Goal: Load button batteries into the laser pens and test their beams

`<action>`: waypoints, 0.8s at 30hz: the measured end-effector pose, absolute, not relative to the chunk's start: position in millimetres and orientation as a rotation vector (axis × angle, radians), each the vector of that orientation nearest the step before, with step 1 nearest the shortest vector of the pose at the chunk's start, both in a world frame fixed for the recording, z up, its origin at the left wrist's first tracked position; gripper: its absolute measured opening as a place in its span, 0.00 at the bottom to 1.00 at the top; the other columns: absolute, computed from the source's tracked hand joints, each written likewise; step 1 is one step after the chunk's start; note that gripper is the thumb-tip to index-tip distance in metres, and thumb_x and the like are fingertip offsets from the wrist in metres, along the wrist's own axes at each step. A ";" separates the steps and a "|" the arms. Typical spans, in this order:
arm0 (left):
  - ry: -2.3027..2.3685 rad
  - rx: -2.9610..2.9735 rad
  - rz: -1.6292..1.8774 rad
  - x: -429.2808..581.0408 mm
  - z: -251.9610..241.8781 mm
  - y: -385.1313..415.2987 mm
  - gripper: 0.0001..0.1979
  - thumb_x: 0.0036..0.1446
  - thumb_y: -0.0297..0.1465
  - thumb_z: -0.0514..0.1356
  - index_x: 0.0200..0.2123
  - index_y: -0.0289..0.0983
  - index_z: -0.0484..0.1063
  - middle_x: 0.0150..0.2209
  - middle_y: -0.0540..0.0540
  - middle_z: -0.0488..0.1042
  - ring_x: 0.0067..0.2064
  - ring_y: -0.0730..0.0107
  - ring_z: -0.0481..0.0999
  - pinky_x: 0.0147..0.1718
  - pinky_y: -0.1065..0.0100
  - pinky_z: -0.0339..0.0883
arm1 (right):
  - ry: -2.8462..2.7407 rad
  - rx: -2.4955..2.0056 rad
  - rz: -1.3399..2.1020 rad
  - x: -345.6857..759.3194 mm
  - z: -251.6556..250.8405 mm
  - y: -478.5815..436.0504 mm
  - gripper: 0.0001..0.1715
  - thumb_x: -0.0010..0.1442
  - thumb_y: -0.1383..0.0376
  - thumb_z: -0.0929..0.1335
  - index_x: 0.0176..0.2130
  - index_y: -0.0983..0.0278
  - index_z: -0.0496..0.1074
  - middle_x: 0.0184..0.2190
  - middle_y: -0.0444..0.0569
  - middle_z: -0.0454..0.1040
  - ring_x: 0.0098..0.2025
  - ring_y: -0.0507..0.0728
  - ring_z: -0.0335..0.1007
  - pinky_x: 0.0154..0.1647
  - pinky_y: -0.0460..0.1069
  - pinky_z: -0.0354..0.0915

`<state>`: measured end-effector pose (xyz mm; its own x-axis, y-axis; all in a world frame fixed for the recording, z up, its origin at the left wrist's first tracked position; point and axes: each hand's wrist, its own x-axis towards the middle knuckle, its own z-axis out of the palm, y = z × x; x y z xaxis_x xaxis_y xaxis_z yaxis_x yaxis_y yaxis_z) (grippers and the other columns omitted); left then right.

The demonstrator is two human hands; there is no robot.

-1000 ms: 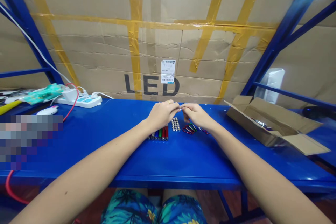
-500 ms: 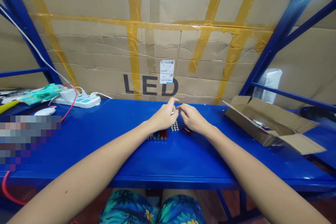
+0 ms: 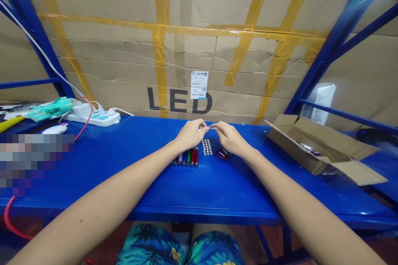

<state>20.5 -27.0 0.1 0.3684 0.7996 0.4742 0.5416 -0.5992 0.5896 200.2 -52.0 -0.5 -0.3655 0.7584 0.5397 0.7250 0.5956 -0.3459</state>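
Above the middle of the blue table my left hand (image 3: 192,133) and my right hand (image 3: 229,137) meet fingertip to fingertip, both closed in a pinch. A small, slim silvery piece (image 3: 212,127) spans the gap between them; its kind is too small to make out. Under my left wrist lies a row of several coloured metal tubes (image 3: 188,158), partly covered by the hand. Small round silver button cells (image 3: 207,147) stand in neat rows between the hands. Beside my right hand lie several carabiner clips (image 3: 222,154), a red one in front.
An open cardboard box (image 3: 306,149) with metallic items inside stands at the right. On the left are a white power strip (image 3: 104,119) with plugs, a red cable (image 3: 84,126) and a teal packet (image 3: 51,109). A large taped cardboard sheet (image 3: 124,62) closes off the back.
My left hand has turned and its raised index finger has come down into the pinch. The hands have drawn slightly apart, showing more of the silvery piece and the button cells.
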 end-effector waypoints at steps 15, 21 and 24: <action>0.923 2.085 1.111 6.9 1.8 -13.7 0.06 0.55 0.30 0.60 0.35 0.35 0.73 0.32 0.46 0.76 0.33 0.68 0.73 0.33 0.66 0.65 | -1.862 -1.052 0.760 208.6 5.7 -47.4 0.13 0.61 0.63 0.62 0.39 0.66 0.73 0.26 0.47 0.72 0.28 0.54 0.70 0.33 0.51 0.68; 0.764 2.247 1.154 11.5 4.0 -29.5 0.04 0.55 0.30 0.61 0.35 0.37 0.72 0.34 0.49 0.76 0.36 0.69 0.73 0.35 0.67 0.64 | -1.959 -1.003 0.778 203.0 10.6 -58.9 0.13 0.61 0.60 0.65 0.39 0.66 0.72 0.27 0.48 0.74 0.31 0.56 0.72 0.37 0.53 0.67; 0.801 2.226 1.163 15.1 4.2 -33.0 0.08 0.51 0.28 0.64 0.37 0.37 0.71 0.32 0.49 0.75 0.34 0.69 0.72 0.35 0.66 0.64 | -2.038 -1.075 0.640 203.5 9.7 -60.0 0.13 0.62 0.60 0.63 0.40 0.66 0.71 0.26 0.46 0.72 0.28 0.54 0.68 0.32 0.50 0.64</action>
